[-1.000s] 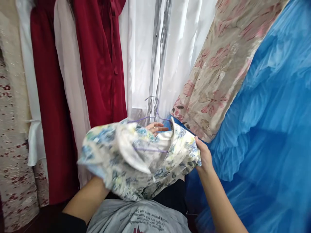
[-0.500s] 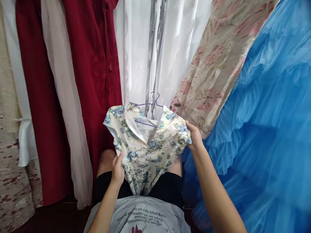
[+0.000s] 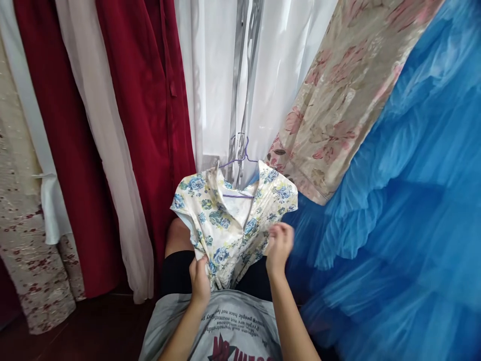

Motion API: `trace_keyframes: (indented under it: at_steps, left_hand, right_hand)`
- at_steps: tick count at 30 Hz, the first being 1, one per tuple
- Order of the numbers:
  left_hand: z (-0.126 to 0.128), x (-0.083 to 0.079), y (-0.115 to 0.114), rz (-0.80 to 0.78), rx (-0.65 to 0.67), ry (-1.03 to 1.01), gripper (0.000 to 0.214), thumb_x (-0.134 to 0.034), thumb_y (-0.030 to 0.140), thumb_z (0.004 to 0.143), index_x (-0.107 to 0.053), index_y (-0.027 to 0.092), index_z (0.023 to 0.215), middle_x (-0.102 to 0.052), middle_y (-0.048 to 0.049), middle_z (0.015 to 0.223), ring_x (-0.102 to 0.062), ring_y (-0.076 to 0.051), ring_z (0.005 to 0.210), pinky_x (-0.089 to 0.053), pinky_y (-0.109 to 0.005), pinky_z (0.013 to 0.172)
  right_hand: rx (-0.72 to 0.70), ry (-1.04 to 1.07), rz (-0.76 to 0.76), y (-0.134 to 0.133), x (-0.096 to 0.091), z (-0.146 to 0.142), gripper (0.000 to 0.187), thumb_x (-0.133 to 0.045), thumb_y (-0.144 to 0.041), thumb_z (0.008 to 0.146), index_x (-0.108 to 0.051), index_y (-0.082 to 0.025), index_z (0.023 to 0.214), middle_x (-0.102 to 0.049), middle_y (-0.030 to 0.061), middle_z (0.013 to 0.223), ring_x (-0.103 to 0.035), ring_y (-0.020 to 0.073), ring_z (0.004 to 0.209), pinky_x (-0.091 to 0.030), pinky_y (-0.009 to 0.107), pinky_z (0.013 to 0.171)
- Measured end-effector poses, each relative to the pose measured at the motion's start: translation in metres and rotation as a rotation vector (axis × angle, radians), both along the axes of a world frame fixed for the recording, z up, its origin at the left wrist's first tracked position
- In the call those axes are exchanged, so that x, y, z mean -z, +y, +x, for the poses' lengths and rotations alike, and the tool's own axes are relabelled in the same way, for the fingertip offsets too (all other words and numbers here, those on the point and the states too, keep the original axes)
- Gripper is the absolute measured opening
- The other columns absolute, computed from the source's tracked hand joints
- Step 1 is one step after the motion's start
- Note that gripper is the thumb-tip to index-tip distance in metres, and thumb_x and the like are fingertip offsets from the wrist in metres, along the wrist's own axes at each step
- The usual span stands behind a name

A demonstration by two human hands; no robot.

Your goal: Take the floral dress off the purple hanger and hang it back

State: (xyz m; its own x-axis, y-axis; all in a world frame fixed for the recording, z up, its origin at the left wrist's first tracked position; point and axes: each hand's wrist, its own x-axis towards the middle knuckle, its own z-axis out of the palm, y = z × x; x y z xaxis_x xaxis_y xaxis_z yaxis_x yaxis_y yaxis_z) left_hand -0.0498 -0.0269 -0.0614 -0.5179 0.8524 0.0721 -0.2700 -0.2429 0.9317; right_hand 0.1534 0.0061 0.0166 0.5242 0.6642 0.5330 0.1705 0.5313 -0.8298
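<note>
A small cream dress with blue flowers (image 3: 229, 220) hangs on a purple wire hanger (image 3: 242, 158) over my lap. My left hand (image 3: 199, 281) pinches the dress's lower left front, fingers closed on the cloth. My right hand (image 3: 278, 244) is at the dress's right side, fingers curled and blurred by motion; I cannot tell whether it grips the cloth. The collar lies open and the hanger's bar shows inside it.
Hanging clothes fill the back: dark red dresses (image 3: 150, 100), a pale sheer one (image 3: 101, 130), white fabric (image 3: 214, 75) and a beige rose-print garment (image 3: 338, 95). A big blue tulle skirt (image 3: 406, 210) crowds the right. Dark wooden floor (image 3: 93, 331) lies at lower left.
The dress went from bunched up to hanging straight on the hanger. My left hand came out from under it to its lower front; my right hand slid from the shoulder down its side.
</note>
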Motion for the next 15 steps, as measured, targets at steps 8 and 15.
trace_keyframes:
  at_steps: [8,15]
  left_hand:
    - [0.006,-0.009,-0.021,-0.022,0.03,-0.081,0.024,-0.064,0.042,0.073,-0.074,0.023,0.084,-0.076,-0.0026,0.09,-0.069,-0.029,0.102,-0.056,-0.034,0.084]
    - [0.005,-0.013,-0.025,-0.037,-0.011,-0.051,0.025,-0.064,0.042,0.073,-0.074,0.025,0.088,-0.075,-0.0016,0.091,-0.067,-0.029,0.108,-0.055,-0.034,0.088]
  right_hand:
    - [-0.627,-0.085,-0.257,-0.002,0.003,-0.042,0.038,-0.058,-0.054,0.092,-0.054,-0.023,0.07,-0.059,-0.0012,0.059,-0.051,0.0163,0.055,-0.04,0.029,0.056]
    - [-0.585,0.073,-0.33,-0.01,0.001,-0.031,0.026,-0.064,-0.046,0.086,-0.054,-0.024,0.076,-0.062,-0.0017,0.058,-0.05,0.0162,0.049,-0.034,0.028,0.05]
